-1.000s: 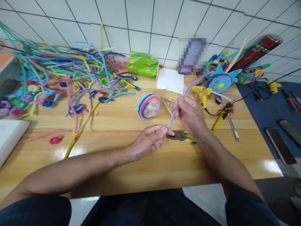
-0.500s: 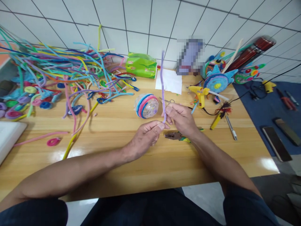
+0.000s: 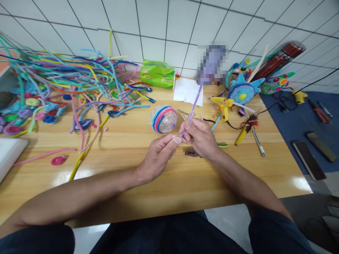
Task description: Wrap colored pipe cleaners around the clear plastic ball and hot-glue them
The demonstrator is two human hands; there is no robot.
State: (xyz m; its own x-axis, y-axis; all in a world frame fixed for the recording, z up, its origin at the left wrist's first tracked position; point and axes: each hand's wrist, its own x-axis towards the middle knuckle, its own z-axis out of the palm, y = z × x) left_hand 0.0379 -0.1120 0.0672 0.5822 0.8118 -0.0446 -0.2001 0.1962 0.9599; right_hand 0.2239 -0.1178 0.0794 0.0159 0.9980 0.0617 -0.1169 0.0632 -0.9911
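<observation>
Between my two hands is a purple pipe cleaner (image 3: 195, 101), its long free end slanting up and away to the right. My left hand (image 3: 162, 151) pinches its lower end between thumb and fingers. Close beside it, my right hand (image 3: 200, 137) grips the same stem a little higher up. Just beyond my hands sits a clear ball (image 3: 163, 119) wrapped with blue and pink bands, a small purple coil on its side. Pliers (image 3: 191, 152) lie under my right wrist, their handles partly hidden.
A tangle of coloured pipe cleaners (image 3: 87, 76) covers the back left. A green packet (image 3: 158, 74) and white paper (image 3: 188, 91) lie by the tiled wall. To the right are a yellow glue gun (image 3: 223, 107), a blue decorated disc (image 3: 243, 95), a pen (image 3: 259, 143) and a red flask (image 3: 283, 60).
The pipe cleaner has tipped from nearly upright to slanting right. My right hand has turned slightly around it, and both hands stay close together. The whole view has shifted a little.
</observation>
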